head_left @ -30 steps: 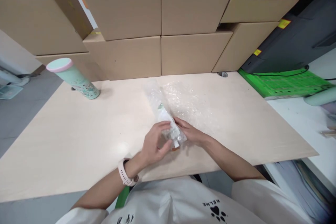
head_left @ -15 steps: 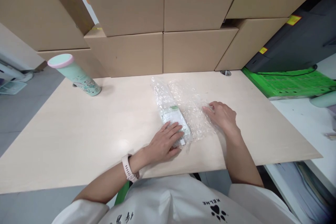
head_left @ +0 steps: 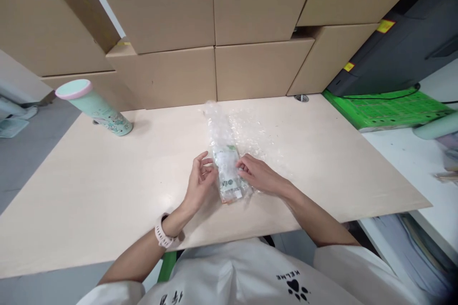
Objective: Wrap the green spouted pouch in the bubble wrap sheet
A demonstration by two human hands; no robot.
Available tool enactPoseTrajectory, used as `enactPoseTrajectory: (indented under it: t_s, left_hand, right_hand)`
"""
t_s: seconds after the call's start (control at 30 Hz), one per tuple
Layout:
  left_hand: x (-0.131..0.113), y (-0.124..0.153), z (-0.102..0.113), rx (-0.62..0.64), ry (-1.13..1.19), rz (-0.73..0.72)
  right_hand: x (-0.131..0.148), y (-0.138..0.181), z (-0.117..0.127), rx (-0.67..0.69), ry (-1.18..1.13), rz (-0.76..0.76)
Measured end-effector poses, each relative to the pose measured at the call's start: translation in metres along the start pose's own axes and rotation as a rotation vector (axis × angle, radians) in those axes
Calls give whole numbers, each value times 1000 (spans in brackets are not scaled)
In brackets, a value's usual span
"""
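Observation:
A small white and green packet (head_left: pixel 226 167) lies on the table in front of me under clear bubble wrap (head_left: pixel 219 126). More of the wrap spreads flat to its right and beyond it. At the packet's left edge is my left hand (head_left: pixel 200 181), its fingers loosely bent and apart, the thumb against the wrapped side. My right hand (head_left: pixel 261 175) is closed at the right edge, its fingertips pinching the bubble wrap there. An orange-brown strip shows at the packet's near end.
A mint-green tumbler (head_left: pixel 98 109) with a pink-rimmed lid stands at the table's left. Stacked cardboard boxes (head_left: pixel 263 69) wall off the back. To the right are a green plastic crate (head_left: pixel 390 109) and a dark grey case (head_left: pixel 404 52). The wooden table (head_left: pixel 125 200) ends close to my body.
My left hand has come off the packet's top to its left side. The right hand has moved left, bringing wrap over the packet, which now lies straighter.

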State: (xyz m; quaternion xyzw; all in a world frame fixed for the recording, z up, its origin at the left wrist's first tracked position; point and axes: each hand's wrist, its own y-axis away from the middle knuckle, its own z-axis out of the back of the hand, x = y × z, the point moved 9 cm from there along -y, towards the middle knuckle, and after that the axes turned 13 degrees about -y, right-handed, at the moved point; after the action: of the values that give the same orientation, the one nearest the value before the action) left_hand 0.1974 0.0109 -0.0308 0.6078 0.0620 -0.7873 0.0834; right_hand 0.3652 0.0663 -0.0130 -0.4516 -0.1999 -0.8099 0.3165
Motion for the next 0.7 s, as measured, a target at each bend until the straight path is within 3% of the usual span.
enactPoseTrajectory:
  t_s: [0.13,0.23,0.37,0.5,0.63,0.7]
  left_hand:
    - [-41,14,-5,63,-56,-354]
    - [-63,29,-22,163,-359,-580]
    - [-68,39,-51,232,-730,-802]
    - [-53,33,-85,262,-1040,-812]
    - [-39,26,-110,284,-1271,-749]
    - [-36,25,-115,284,-1330,-732]
  right_hand:
    - [10,-4,-13,-1,-76,55]
    - [16,-6,-16,-4,-106,111]
    - [13,-4,-4,65,-135,146]
    - [-12,2,30,52,-6,44]
    - [-53,20,93,-289,382,-354]
    - [-63,28,105,-323,499,-486]
